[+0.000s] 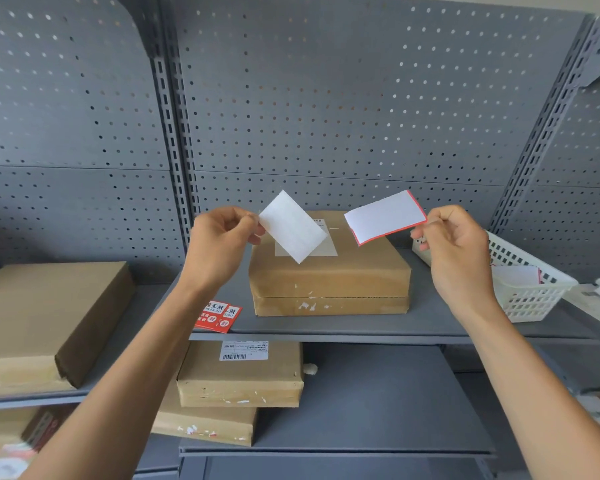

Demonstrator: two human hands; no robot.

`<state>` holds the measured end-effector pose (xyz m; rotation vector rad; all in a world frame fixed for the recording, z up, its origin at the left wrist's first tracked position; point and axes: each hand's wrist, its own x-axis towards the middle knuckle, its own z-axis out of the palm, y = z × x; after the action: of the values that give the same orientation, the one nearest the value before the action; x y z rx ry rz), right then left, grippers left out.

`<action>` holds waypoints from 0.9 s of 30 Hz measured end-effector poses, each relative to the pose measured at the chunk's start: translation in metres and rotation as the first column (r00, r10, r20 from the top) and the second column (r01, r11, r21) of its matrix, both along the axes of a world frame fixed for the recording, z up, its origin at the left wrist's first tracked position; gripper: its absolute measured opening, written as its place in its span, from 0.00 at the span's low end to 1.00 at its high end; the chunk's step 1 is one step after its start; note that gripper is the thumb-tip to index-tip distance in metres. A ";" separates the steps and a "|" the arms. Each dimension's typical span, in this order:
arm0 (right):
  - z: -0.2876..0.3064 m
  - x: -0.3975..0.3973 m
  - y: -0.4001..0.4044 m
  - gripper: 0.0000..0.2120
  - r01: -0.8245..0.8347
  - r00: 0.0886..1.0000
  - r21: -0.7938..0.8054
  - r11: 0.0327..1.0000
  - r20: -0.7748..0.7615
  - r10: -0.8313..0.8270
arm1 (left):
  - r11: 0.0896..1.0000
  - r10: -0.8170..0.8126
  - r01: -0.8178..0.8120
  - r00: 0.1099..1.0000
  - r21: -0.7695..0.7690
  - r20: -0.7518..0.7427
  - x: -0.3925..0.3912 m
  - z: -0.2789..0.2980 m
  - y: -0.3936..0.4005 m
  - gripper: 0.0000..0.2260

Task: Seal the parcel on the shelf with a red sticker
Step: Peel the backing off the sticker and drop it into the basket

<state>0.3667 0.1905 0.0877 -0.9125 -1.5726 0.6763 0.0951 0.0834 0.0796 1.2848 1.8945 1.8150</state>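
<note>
Both hands were up in front of the grey shelf [430, 317], each pinching a bit of paper. The left hand [219, 244] had its fingertips closed on the corner of a plain white backing sheet [291, 227], tilted and hanging right over the far-left part of the parcel [329, 271], so it hid some of the white label [328, 245] stuck on top. The right hand [454, 244] was pinching the red sticker [385, 216] at its right end, white side toward the camera, just a thin red edge showing. The two papers were apart, with a gap between them.

The parcel itself was a flat brown box sitting on the shelf below the hands, roughly in the middle, with the pegboard back panel [326, 98] behind it.

Other stuff around: a little stack of red stickers [219, 317] lay on the near edge of the shelf, left of the parcel, partly behind the left forearm. A white plastic basket [527, 292] stood to the right with some paper in it, mostly behind the right hand. Another big brown box [49, 313] was on the next shelf over to the left, and two stacked brown boxes [236, 386] sat on the shelf underneath.
</note>
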 end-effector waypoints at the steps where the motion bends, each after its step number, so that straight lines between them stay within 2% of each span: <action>1: 0.003 0.001 0.001 0.09 0.007 1.000 0.006 1.000 0.005 -0.007 | 1.000 -0.013 0.012 0.999 -0.015 -0.032 0.000 0.000 0.000 0.11; 7: 0.023 0.010 0.006 0.08 0.013 1.000 0.045 0.999 -0.014 -0.012 | 0.996 -0.052 0.038 0.982 -0.081 -0.182 -0.002 -0.002 -0.003 0.09; 11: 0.035 0.012 0.006 0.10 0.004 0.999 0.066 0.998 -0.034 -0.002 | 0.996 -0.053 0.034 0.972 -0.084 -0.228 0.000 0.000 -0.004 0.08; 21: 0.053 0.018 0.010 0.08 0.039 0.997 0.073 0.997 -0.075 -0.033 | 0.998 -0.047 0.039 0.984 -0.048 -0.174 -0.007 0.002 -0.006 0.09; 27: 0.057 0.020 0.014 0.10 0.039 0.995 0.087 0.995 -0.091 -0.031 | 0.996 -0.077 0.063 0.969 -0.064 -0.234 -0.007 0.002 -0.008 0.08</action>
<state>0.3869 0.2046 0.1451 -0.8311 -1.4918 0.6103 0.0881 0.0755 0.0820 1.5884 1.9732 1.6239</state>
